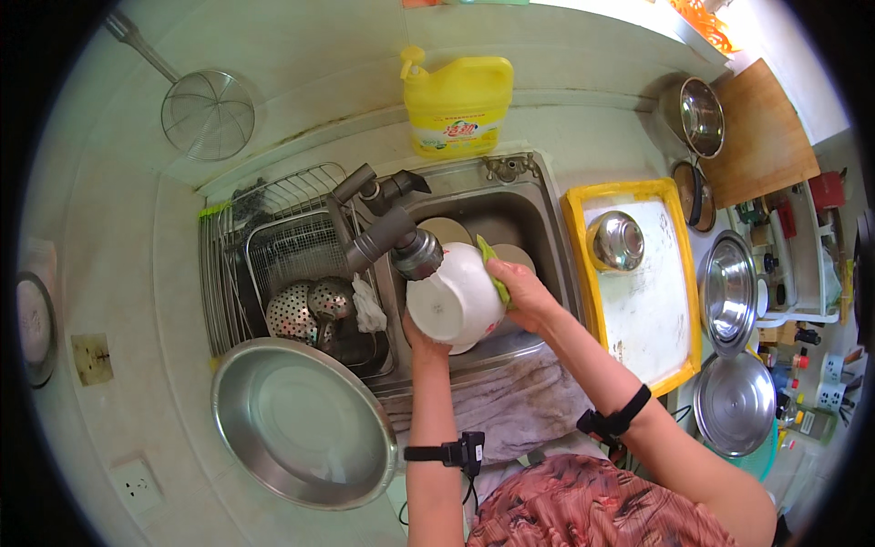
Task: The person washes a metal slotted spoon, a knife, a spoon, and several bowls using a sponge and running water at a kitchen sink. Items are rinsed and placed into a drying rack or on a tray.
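A white bowl (437, 311) is tilted over the sink, its round foot facing up toward me. My left hand (424, 335) grips it from below and the left, most of the fingers hidden behind it. With my right hand (519, 290) I press a green cloth (497, 273) against the bowl's right rim. Just above the bowl hangs the dark faucet's spout (417, 256); I cannot tell whether water runs. Behind the bowl, pale round dishes (516, 257) lie in the steel sink basin (547, 225).
Left, a wire rack (294, 239) and perforated ladle (290, 308) occupy the other basin. A large steel basin (304, 424) stands front left. Behind the sink is a yellow detergent jug (458, 102). Right, a yellow-edged board (649, 314) bears a small metal bowl (617, 241). A towel (506, 403) covers the front edge.
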A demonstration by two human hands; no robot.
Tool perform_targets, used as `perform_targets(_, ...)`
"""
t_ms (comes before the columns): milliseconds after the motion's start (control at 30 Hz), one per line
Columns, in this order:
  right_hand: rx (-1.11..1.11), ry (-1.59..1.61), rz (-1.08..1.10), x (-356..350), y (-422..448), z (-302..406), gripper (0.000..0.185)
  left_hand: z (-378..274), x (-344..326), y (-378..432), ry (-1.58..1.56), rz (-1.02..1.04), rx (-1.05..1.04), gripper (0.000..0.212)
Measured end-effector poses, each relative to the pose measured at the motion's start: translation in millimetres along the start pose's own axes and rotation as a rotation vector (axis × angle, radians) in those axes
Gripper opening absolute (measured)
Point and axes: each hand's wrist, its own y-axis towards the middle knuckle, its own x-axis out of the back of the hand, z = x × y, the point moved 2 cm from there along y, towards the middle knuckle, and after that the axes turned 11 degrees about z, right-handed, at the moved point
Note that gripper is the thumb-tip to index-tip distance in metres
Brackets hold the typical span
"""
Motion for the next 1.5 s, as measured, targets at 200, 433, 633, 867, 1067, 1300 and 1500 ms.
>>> perform_targets(200, 0.497, -1.271, -0.089, -30.9, -27.1, 10.5, 0.022, -0.2, -73.6, -21.5, 0.216, -0.217, 0.111, 0.054)
perform_targets(433, 0.692, -1.692, 0.344, -42.3, -46.2, -19.7, 0.034, -4.1, -50.2, -52.8, 0.351, -0.252, 0.027, 0.053)
perform_targets(633, 0.578, -1.977, 0.013, -25.7, -4.7, 8.1, 0.04, 10.5, -57.7, -52.9, 0.279, -0.306, 0.027, 0.048)
perform_targets(867, 0.286, -1.582, 0.272, -34.7, 9.0, -23.5, 0.018, 19.2, -30.3, -55.8, 0.356, -0.301, 0.023, 0.054)
perform_targets(1067, 0.193, -1.877, 0.224, -16.5, 24.0, -27.5, 0.017, 16.7, -26.8, -59.0, 0.357, -0.279, 0.068, 0.054)
perform_targets(1300, 0.325, -1.47, -0.006, -25.0, 36.0, -21.4, 0.018, 13.3, -22.8, -64.8, 0.276, -0.191, 0.261, 0.05)
perform_targets(1500, 0.707, -1.522, -0.04, -30.1, 37.9, -17.7, 0.026, 23.8, -28.6, -67.5, 0.206, -0.141, 0.298, 0.048)
